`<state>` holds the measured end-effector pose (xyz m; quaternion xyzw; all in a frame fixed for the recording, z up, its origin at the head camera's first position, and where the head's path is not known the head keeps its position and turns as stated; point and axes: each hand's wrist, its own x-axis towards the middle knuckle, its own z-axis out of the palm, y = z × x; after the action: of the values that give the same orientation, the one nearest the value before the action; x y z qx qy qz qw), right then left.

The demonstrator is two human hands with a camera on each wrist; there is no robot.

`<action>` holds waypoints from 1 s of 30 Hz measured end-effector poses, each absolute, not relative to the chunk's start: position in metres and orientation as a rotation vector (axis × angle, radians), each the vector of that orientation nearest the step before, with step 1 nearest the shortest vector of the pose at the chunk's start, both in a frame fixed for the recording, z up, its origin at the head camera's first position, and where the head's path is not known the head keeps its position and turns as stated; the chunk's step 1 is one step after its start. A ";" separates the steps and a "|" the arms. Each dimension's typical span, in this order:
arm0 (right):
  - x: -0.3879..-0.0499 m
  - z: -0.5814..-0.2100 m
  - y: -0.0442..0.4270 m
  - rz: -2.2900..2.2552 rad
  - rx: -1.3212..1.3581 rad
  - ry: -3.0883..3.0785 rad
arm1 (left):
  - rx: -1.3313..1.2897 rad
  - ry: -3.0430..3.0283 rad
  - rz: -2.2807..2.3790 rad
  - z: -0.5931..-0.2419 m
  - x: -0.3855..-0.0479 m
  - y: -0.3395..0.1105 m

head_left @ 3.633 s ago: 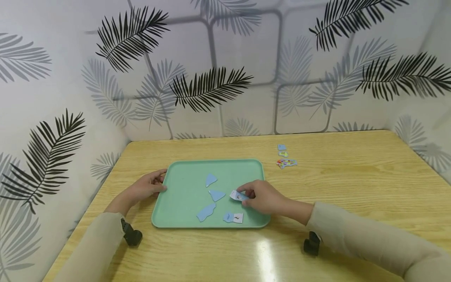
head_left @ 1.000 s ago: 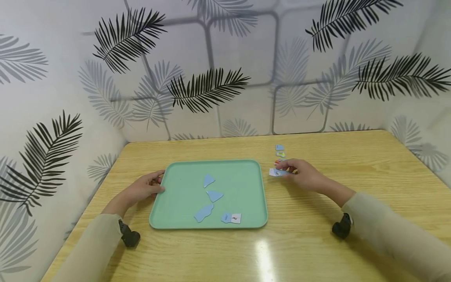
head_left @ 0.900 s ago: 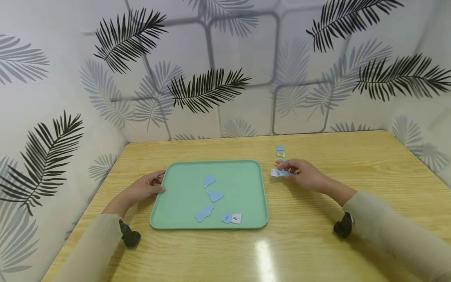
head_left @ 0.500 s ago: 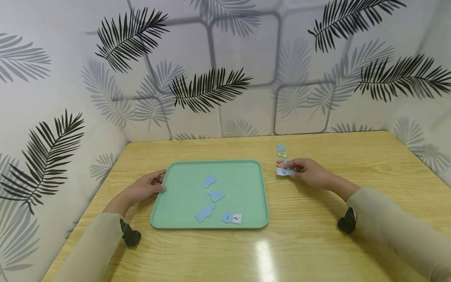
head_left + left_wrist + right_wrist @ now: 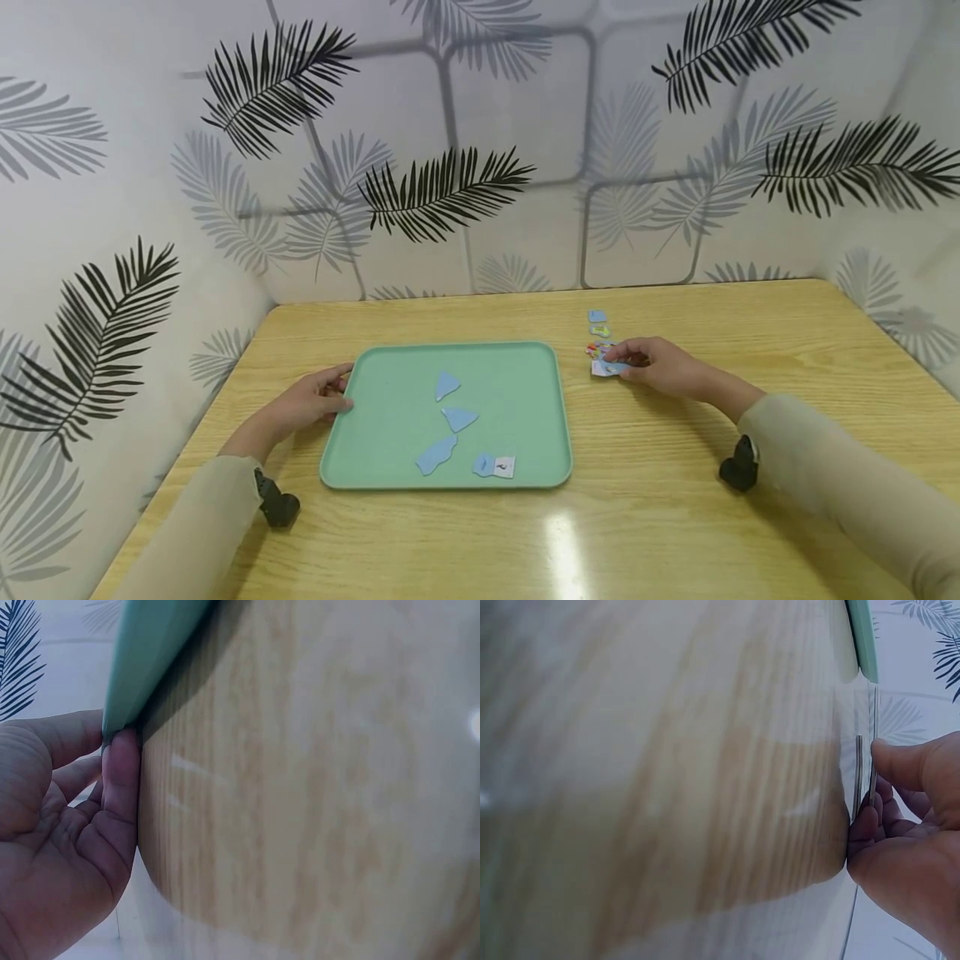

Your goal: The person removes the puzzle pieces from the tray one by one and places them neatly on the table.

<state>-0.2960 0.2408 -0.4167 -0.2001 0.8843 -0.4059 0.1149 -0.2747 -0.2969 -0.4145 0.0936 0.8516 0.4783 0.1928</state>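
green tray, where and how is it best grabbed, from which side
Probably by the raised rim midway along its two short ends, one hand coming from each side. The tray is wide and shallow, with flat pieces lying on it, so a level two-sided hold seems safest. The left hand grips the left end; no hand is on the right end.

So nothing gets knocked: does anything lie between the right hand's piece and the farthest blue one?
Yes: the multicoloured piece, partly hidden by the right hand, then the yellowish piece, lie between the held piece and the blue piece.
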 end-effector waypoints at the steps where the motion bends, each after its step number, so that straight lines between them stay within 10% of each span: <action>1: -0.296 -0.417 0.241 -1.188 -0.588 2.592 | 0.261 2.388 1.345 -0.415 -0.274 -0.297; 30: -0.301 -0.424 0.242 -1.123 -0.638 2.627 | 0.270 2.371 1.368 -0.417 -0.276 -0.298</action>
<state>-0.3015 0.2418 -0.4244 -0.2167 0.8922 -0.3814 0.1070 -0.2758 -0.2979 -0.4168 0.0961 0.8456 0.4879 0.1941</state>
